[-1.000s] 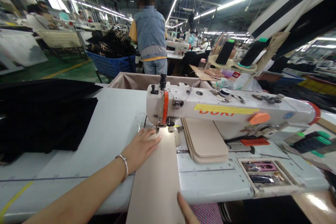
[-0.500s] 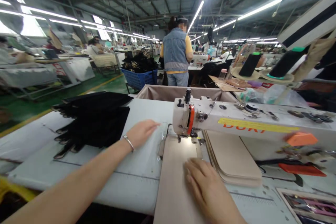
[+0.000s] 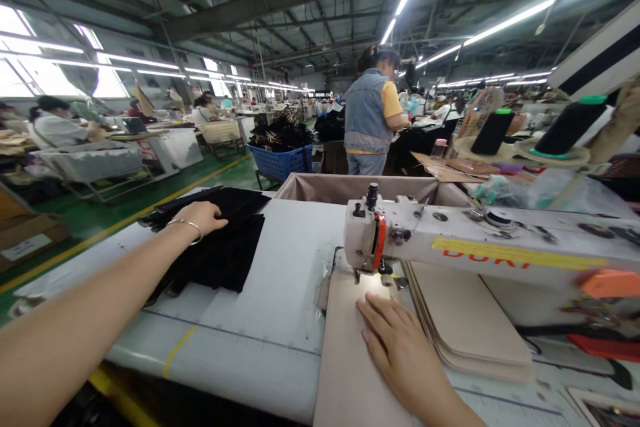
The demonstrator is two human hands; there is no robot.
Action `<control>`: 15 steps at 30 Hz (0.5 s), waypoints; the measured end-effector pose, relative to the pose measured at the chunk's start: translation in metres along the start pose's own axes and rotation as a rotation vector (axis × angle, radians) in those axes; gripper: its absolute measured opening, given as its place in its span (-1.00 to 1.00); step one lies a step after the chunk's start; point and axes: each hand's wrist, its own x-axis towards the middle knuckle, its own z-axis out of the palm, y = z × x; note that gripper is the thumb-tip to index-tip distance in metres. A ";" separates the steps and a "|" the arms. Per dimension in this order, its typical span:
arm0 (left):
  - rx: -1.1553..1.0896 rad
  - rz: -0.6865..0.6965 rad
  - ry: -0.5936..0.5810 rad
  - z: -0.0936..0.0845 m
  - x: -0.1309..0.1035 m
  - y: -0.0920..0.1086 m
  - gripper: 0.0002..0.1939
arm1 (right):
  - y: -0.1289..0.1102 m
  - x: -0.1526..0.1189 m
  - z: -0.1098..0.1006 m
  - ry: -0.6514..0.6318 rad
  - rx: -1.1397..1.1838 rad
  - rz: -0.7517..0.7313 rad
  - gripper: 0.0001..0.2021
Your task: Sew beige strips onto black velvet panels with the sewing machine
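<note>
My left hand [image 3: 203,215], with a bracelet at the wrist, is over the stack of black fabric pieces [image 3: 235,247] on the left of the table. Its fingers are curled onto the top piece, the tips partly hidden. My right hand [image 3: 395,340] lies flat, fingers stretched out, on a long beige panel [image 3: 343,360]. The panel's far end is under the needle area of a white sewing machine [image 3: 365,240], where a lamp lights it. Right of my right hand, under the machine arm, lies a stack of beige panels with rounded corners [image 3: 470,320].
A fabric-lined bin [image 3: 320,188] stands behind the table. Black thread cones [image 3: 493,133] are at the right. Beyond are a blue basket [image 3: 280,159] of black pieces and a standing person [image 3: 370,113]. A tool tray [image 3: 590,407] sits at the lower right.
My left hand has moved left from the bare tabletop beside the machine onto the black stack. My right hand stays on the beige panel, a little closer to the needle. The view has turned left.
</note>
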 end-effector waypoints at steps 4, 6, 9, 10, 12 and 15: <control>0.042 0.002 0.128 -0.023 0.003 0.014 -0.79 | 0.000 0.000 -0.001 -0.003 0.006 -0.003 -0.55; 0.055 0.016 0.247 -0.036 -0.012 0.032 -0.80 | 0.000 0.001 -0.002 -0.006 0.009 -0.005 -0.55; 0.038 0.120 0.341 -0.036 -0.066 0.078 -0.74 | -0.002 0.006 -0.006 -0.016 0.000 0.023 -0.57; -0.001 0.209 0.299 -0.027 -0.090 0.096 -0.75 | -0.003 0.008 -0.007 -0.022 -0.006 0.036 -0.58; -0.167 0.434 0.015 0.000 -0.136 0.129 -0.80 | -0.005 0.013 -0.009 -0.025 -0.022 0.057 -0.60; -0.381 0.737 -0.374 0.053 -0.169 0.159 -0.64 | -0.007 0.016 -0.008 -0.001 -0.032 0.070 -0.60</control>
